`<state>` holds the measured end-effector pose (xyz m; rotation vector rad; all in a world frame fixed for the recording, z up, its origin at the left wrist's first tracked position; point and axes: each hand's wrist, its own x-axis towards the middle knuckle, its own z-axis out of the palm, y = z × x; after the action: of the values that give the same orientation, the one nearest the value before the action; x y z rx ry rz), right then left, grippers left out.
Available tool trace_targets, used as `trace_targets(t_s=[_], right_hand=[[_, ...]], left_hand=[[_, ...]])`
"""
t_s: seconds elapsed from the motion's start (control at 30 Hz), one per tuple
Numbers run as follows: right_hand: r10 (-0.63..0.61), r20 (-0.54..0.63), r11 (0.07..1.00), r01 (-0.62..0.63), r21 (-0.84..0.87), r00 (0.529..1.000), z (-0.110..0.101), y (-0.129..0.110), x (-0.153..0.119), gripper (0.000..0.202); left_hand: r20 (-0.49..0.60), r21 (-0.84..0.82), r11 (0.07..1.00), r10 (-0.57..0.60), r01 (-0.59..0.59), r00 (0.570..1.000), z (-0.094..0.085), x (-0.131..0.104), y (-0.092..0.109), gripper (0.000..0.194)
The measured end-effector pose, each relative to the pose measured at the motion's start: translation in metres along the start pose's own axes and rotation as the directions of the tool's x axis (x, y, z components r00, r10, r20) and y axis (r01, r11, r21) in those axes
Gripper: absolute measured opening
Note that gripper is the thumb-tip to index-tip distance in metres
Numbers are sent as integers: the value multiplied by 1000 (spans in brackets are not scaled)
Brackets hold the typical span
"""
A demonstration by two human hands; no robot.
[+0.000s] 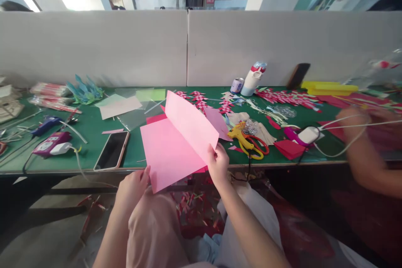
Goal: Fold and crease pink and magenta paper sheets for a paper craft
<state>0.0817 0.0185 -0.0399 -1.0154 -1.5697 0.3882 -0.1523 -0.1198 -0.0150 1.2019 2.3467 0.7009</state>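
Observation:
Two pink paper surfaces show in front of me at the table's front edge: a flat sheet of pink paper [171,150] and, above its right side, a raised, curved pink sheet [191,123]. Whether these are separate sheets or one folded sheet, I cannot tell. My right hand [218,162] pinches the raised sheet at its lower right corner. My left hand [133,186] is closed at the flat sheet's lower left edge, thumb and fingers gripping it. Darker red paper [156,119] peeks out from underneath.
A phone [112,150] lies left of the paper. To the right are a yellow glue gun [240,134], orange-handled scissors [262,144], and a power strip [292,134]. A white bottle [252,79] and a can [237,85] stand behind. A co-worker's arm [367,150] reaches in at right.

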Motion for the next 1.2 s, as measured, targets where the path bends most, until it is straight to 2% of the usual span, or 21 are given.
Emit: trace_targets(t_s=[0.13,0.23,0.33,0.4,0.47,0.57,0.63,0.7,0.87,1.03,1.1,1.2], right_hand=[[18,-87,1000,-18,2,996,-2,3,7,31],[1,-107,1000,-1,5,994,-2,3,10,29],[-56,-72,998,57,11,996,-4,0,10,24],[-168,14,986,168,-1,986,-6,-3,7,26],[-314,146,947,320,-23,938,-8,-9,3,36],[-454,375,864,503,-39,809,-7,-20,-7,39],[-485,477,822,568,-37,733,-4,-27,-16,29],[-502,518,793,608,-45,693,0,-31,-24,22],[-525,568,754,656,-36,634,6,-33,-36,20],[-517,633,749,663,9,576,3,-30,-36,15],[-514,633,775,630,54,579,2,-29,-35,29],[-494,607,818,569,83,622,4,-29,-34,49]], left_hand=[[50,-6,1000,-5,6,999,8,0,0,43],[48,-43,999,-15,17,999,10,0,1,38],[69,-133,991,-7,16,998,9,0,0,35],[120,-222,975,17,10,993,8,-3,-2,36],[197,-314,949,47,18,979,7,-6,-5,39],[294,-408,910,51,77,954,5,-10,-11,44],[291,-458,880,19,122,956,4,-11,-12,49],[252,-530,832,-30,164,967,3,-9,-11,53],[238,-706,658,-129,262,963,6,0,-1,48],[217,-747,604,-173,277,961,8,0,0,44],[228,-756,598,-143,268,963,7,-2,-1,52],[230,-776,582,-97,242,968,4,-4,-4,64]])
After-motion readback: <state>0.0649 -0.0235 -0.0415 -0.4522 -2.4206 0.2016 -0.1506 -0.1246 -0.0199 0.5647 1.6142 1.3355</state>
